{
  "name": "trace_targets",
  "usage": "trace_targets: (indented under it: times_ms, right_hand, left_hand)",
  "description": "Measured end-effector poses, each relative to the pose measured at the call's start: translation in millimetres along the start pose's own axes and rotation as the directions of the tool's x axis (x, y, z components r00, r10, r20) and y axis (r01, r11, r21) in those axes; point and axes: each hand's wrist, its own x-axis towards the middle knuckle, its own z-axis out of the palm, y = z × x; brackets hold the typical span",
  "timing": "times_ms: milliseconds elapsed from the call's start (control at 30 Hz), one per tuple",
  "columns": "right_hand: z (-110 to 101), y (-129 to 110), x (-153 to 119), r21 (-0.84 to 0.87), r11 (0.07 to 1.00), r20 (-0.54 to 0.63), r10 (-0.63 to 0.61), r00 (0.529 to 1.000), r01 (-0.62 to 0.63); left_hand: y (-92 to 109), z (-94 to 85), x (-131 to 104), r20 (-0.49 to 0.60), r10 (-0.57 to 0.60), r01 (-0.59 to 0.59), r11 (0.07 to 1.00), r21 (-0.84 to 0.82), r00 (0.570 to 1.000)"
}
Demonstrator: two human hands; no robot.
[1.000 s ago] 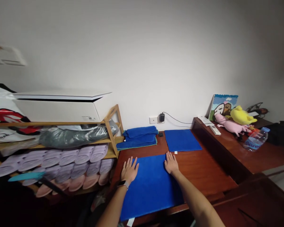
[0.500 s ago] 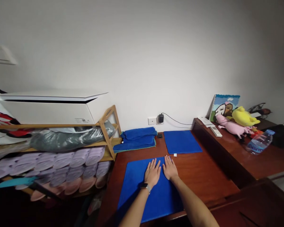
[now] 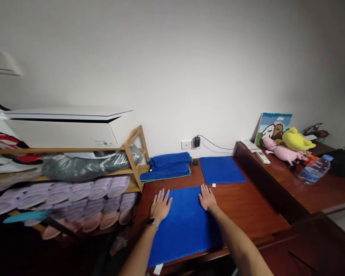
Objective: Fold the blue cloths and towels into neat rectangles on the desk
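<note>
A blue cloth (image 3: pixel 186 226) lies spread flat on the brown wooden desk (image 3: pixel 247 207), with a white tag at its lower left edge. My left hand (image 3: pixel 161 206) rests flat on its upper left corner, fingers stretched out, a watch (image 3: pixel 152 222) on the wrist. On the upper right corner lies my right hand (image 3: pixel 207 198), also flat with extended fingers. Behind, against the wall, a second blue cloth (image 3: pixel 222 170) lies flat and smaller in outline. To its left is a loose pile of folded blue cloths (image 3: pixel 169 166) with green edging.
A wooden shelf rack (image 3: pixel 136 161) at left holds a white box (image 3: pixel 63 132) and rows of lilac slippers (image 3: pixel 100 188). A plugged-in adapter (image 3: pixel 197 142) trails a black cable. On the raised right surface are a water bottle (image 3: pixel 316 170), plush toys (image 3: pixel 284 151) and a remote (image 3: pixel 262 157).
My left hand has slid left across the cloth, from near the middle to its upper left corner. My right hand stays at the upper right corner. A tag now shows at the lower left.
</note>
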Motion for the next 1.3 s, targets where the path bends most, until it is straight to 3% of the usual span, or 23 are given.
trace_targets:
  times_ms: [100,167,233,400,467,500,567,733,833,1000,1300]
  right_hand:
    - [-1,3,-4,0.002,1.000,-0.003,0.001,1.000,-0.001]
    - [3,6,-7,0.010,1.000,-0.021,-0.002,1.000,0.003]
    - [8,8,-8,0.014,1.000,-0.048,-0.009,0.999,0.009]
    - [16,10,-7,-0.004,1.000,-0.085,-0.014,0.996,0.014]
    - [18,10,-5,-0.005,1.000,-0.094,-0.024,0.995,0.024]
    - [19,11,-5,-0.003,1.000,-0.101,-0.025,0.995,0.024]
    - [20,11,-5,0.001,1.000,-0.109,-0.015,0.994,0.016]
    - [19,11,-4,0.010,1.000,-0.089,-0.004,0.996,0.005]
    - [12,9,-5,0.007,1.000,-0.065,0.009,0.998,-0.009]
    - [2,0,-16,-0.001,0.999,-0.021,0.037,0.999,-0.037]
    - [23,-4,-51,0.030,1.000,-0.090,-0.007,0.996,0.010]
  left_hand:
    - [6,-5.6,-1,-0.028,0.026,-0.026,1.000,-0.012,0.999]
    - [19,-6.1,-2,-0.050,0.068,-0.069,0.997,-0.022,0.996]
    - [48,-1.1,-3,-0.060,0.139,-0.141,0.989,-0.036,0.988]
    - [145,27.4,-1,-0.028,0.296,-0.297,0.952,-0.070,0.955]
    - [163,34.7,0,-0.009,0.298,-0.297,0.952,-0.073,0.955]
    - [162,35.6,0,-0.001,0.286,-0.286,0.956,-0.071,0.958]
    - [141,31.7,-2,0.007,0.239,-0.238,0.969,-0.061,0.971]
    - [37,6.4,-16,-0.012,0.037,-0.037,0.999,-0.007,0.999]
    - [1,-1.1,-23,-0.033,-0.019,0.019,1.000,0.020,0.999]
    - [3,0.9,-22,-0.018,-0.027,0.028,0.999,0.024,0.999]
    - [6,-10.1,-22,-0.034,-0.007,0.008,0.999,0.031,0.999]
